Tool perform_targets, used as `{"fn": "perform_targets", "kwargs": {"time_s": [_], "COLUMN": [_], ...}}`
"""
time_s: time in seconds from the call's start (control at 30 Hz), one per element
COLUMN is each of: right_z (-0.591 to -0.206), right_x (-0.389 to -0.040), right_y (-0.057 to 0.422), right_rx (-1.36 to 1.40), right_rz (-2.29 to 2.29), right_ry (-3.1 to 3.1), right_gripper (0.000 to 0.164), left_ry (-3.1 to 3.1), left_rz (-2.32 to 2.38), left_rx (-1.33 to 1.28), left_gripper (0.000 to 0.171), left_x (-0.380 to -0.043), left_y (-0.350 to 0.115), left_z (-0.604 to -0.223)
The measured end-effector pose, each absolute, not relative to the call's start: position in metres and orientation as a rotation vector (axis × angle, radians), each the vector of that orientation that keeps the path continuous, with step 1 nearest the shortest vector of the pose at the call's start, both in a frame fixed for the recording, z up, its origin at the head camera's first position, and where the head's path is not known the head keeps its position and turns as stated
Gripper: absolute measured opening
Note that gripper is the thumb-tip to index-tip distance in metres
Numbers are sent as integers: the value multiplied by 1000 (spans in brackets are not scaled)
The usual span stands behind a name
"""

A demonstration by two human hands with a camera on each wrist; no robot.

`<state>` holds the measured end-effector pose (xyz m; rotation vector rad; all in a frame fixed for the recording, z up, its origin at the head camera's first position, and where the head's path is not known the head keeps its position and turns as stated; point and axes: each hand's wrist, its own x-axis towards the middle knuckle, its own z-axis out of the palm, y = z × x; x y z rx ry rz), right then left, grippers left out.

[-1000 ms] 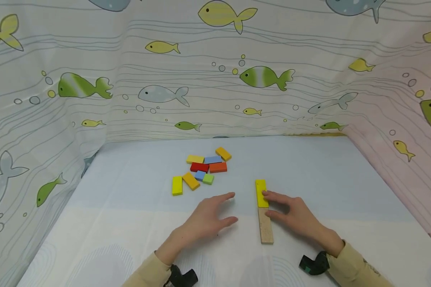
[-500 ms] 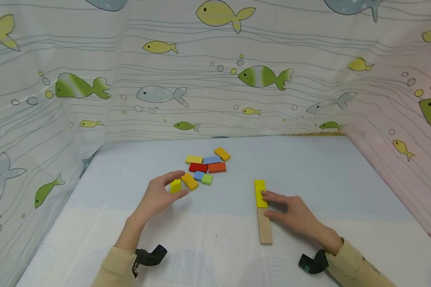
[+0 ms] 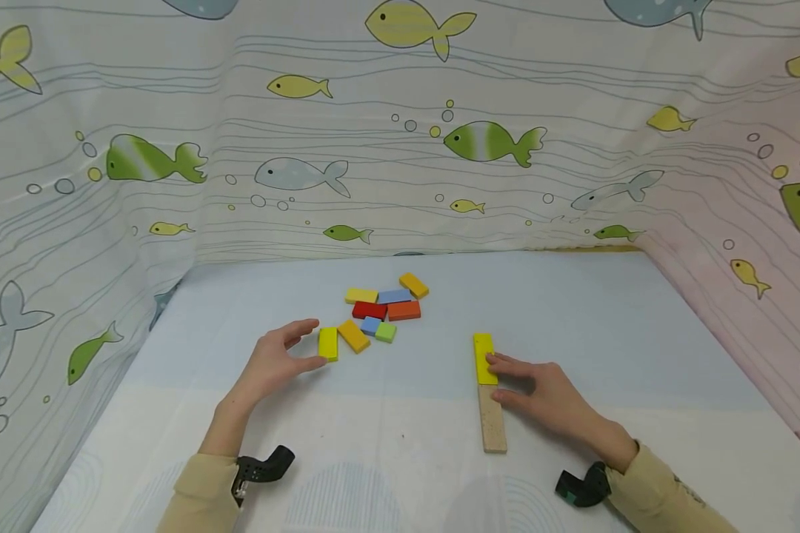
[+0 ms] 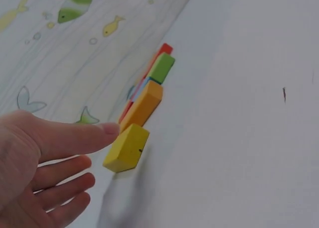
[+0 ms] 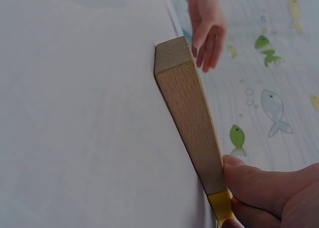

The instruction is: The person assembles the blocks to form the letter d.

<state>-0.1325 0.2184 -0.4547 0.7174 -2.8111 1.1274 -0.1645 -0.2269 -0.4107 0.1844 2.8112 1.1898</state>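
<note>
In the head view my left hand [image 3: 276, 355] is beside a bright yellow block [image 3: 329, 344], thumb and fingers spread. Its thumb tip lies right at the near end of this block, and nothing is in its grasp. The left wrist view has the thumb [image 4: 75, 138] pointing at the yellow block [image 4: 127, 148]. On the right, a yellow block [image 3: 483, 348] and a plain wooden block [image 3: 492, 422] lie end to end in a line. My right hand [image 3: 547, 396] rests against their right side, index finger at the yellow block and thumb at the wooden one.
Left of centre lie several coloured blocks: orange [image 3: 354, 336], small blue [image 3: 371, 326], green [image 3: 386, 332], red [image 3: 370, 310], orange-red [image 3: 404, 310] and others behind. A fish-print cloth [image 3: 400, 200] walls the back and sides of the table.
My left hand has swung left from mid-table to the loose blocks, then drawn slightly further left, uncovering the yellow block. My right hand and its two blocks stay in place.
</note>
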Motion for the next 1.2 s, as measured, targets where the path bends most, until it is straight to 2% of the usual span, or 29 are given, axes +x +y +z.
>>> {"fn": "perform_targets", "kwargs": {"time_s": [0.47,1.2], "right_z": [-456,-455], "right_x": [-133,-135], "right_y": [220,221], "right_rx": [708,723], "right_rz": [1141,1150], "right_ry": [-2820,-2841], "right_gripper": [46,49], "left_ry": [2779,2796], "left_rz": [1192,1168], "left_rx": [189,167], "left_gripper": [73,66], "left_x": [-171,-172], "left_y": [-227,-225], "left_z": [-425,-429]}}
